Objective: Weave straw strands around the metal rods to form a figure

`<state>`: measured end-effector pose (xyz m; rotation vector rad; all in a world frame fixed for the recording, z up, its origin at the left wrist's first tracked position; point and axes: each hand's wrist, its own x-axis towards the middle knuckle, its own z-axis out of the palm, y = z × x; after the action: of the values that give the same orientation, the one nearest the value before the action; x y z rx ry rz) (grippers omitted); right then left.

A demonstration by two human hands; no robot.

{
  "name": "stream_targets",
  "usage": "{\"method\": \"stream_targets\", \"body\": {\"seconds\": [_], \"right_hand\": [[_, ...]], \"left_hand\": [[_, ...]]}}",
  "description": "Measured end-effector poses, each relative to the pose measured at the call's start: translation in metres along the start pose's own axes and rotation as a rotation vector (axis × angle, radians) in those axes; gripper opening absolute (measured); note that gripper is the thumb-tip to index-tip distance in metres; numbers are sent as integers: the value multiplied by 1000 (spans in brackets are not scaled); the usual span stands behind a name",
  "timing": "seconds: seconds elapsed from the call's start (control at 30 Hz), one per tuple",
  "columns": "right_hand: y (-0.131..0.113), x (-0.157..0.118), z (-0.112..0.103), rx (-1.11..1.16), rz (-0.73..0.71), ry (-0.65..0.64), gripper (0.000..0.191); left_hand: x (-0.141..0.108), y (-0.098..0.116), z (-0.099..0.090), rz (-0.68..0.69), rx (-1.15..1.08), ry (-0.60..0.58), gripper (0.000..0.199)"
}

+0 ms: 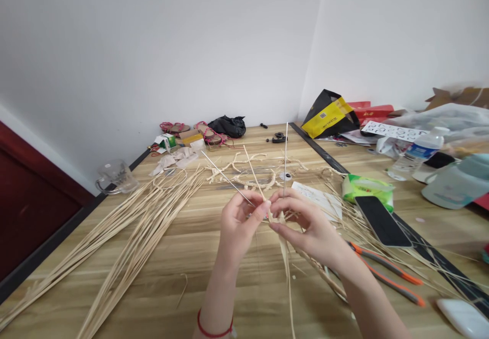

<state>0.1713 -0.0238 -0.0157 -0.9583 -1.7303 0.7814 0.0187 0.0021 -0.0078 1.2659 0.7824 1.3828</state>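
Both of my hands meet over the middle of the table around a small pale woven piece of plant strips. My left hand pinches a strip at its left edge, thumb against the fingers. My right hand grips the piece from the other side, fingers curled. Two thin metal rods stick out of the work: one rod slants up left, the other rod stands nearly upright. Between them a pale strip points upward. A long loose strip hangs down toward me.
Long strip bundles lie on the left by a glass mug. Woven pieces lie beyond my hands. On the right are orange-handled pliers, a phone, a green packet, a water bottle and a yellow-black bag.
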Motion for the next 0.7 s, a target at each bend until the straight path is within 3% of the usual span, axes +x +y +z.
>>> {"method": "stream_targets", "body": {"seconds": [0.37, 0.7], "right_hand": [[-9, -3, -3, 20, 87, -13, 8], [-3, 0, 5, 74, 123, 97, 12]], "left_hand": [[2, -3, -1, 52, -8, -21, 13], [1, -6, -1, 56, 32, -42, 15]]}}
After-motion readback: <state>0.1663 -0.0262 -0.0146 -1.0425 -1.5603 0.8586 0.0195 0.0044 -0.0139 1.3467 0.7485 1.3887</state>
